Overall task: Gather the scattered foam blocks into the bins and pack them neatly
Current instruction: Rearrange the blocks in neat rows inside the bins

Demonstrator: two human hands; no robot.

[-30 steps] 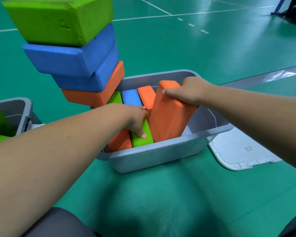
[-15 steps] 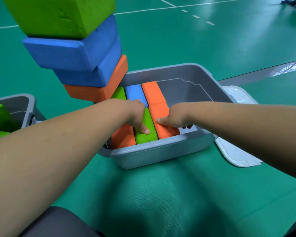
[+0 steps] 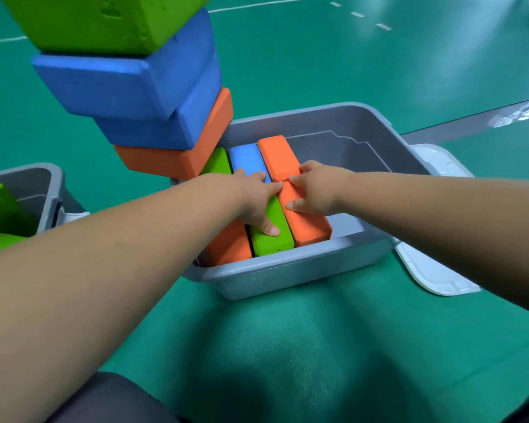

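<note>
The grey bin [image 3: 287, 271] sits in the middle, with foam blocks packed on edge in its left half. The near row is an orange block [image 3: 229, 248], a green block [image 3: 272, 242] and another orange block [image 3: 309, 228]. Behind them stand a green block [image 3: 219, 163], a blue block [image 3: 246, 160] and an orange block [image 3: 277, 157]. My left hand [image 3: 257, 199] lies across the near row, thumb pressing on the green block. My right hand [image 3: 315, 190] rests flat on the near right orange block, fingers spread. Neither hand grips anything.
A leaning stack rises at the bin's far left corner: green block [image 3: 104, 19], two blue blocks [image 3: 119, 87], orange block [image 3: 177, 154]. What supports it is hidden. A second grey bin [image 3: 48, 184] with green blocks is at the left. A white lid [image 3: 434, 270] lies right of the bin.
My right hand lowered the tilted orange block into the bin beside the green one and now lies flat on it. My left hand stayed on the green block.
</note>
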